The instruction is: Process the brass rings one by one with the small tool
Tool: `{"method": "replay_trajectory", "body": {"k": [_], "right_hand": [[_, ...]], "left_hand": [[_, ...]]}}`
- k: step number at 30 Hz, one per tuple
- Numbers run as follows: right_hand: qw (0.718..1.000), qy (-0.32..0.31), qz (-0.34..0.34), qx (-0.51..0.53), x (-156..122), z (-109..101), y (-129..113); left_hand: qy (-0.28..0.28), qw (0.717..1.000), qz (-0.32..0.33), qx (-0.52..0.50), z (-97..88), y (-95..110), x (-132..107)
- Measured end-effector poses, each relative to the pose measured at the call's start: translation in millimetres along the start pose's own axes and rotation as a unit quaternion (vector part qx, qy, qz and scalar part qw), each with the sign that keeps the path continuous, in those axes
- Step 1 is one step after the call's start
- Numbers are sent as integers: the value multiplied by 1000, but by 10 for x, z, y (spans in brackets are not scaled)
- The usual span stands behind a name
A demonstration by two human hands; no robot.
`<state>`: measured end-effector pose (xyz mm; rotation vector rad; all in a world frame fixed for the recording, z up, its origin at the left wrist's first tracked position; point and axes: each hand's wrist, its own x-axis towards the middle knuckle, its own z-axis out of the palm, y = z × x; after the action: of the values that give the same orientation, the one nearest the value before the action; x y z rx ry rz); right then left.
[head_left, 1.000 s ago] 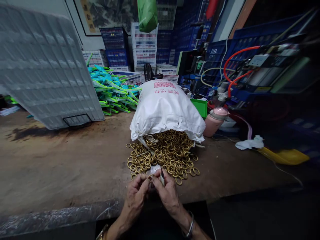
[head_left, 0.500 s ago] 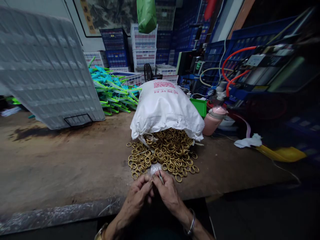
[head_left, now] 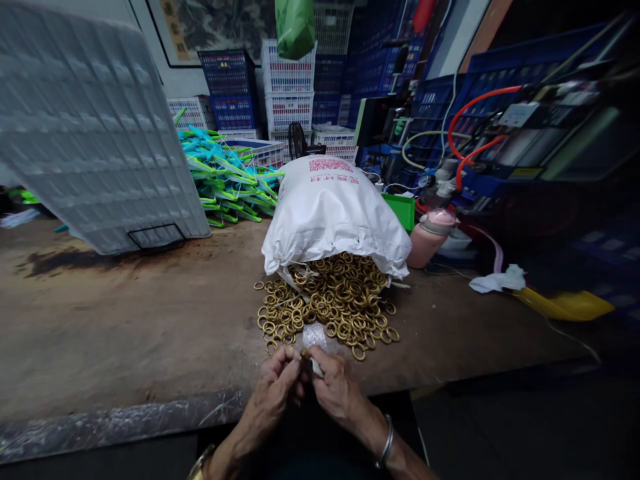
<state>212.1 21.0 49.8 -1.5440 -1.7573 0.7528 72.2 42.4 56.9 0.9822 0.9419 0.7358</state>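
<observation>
Your left hand (head_left: 281, 381) pinches a brassy ring (head_left: 305, 354), mostly hidden, near the front edge of the counter (head_left: 150, 333); your right hand (head_left: 336, 383) grips a pale tool (head_left: 316, 367). Hold the ring steady, tool clear of left fingertips.

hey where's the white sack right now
In the head view, the white sack lies near the middle, gold rings spilling from its near end, the pink container just to its right.
</observation>
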Motion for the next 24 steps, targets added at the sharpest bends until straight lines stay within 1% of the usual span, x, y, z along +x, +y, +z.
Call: {"method": "replay_trajectory", "body": {"k": [3,5,11,16,18,21,24], "right_hand": [[998,-31,0,-61,-8,18,1],[995,-46,0,-83,5,15,-2],[990,-99,7,-103,47,-13,-7],[987,-119,9,-110,25,4,21],[983,-128,19,-133,28,14,31],[971,-118,58,-199,87,30,58],[956,-76,106,-263,207,39,115]], "left_hand": [[-2,1000,18,22,-9,-12,-11],[0,999,32,35,-6,3,-23],[11,997,54,54,6,43,-43],[16,996,69,60,-26,-33,-9],[15,997,62,51,-44,-57,-13],[2,999,24,24,-44,-34,-91],[-52,998,14,-11,-10,37,-215]]}}
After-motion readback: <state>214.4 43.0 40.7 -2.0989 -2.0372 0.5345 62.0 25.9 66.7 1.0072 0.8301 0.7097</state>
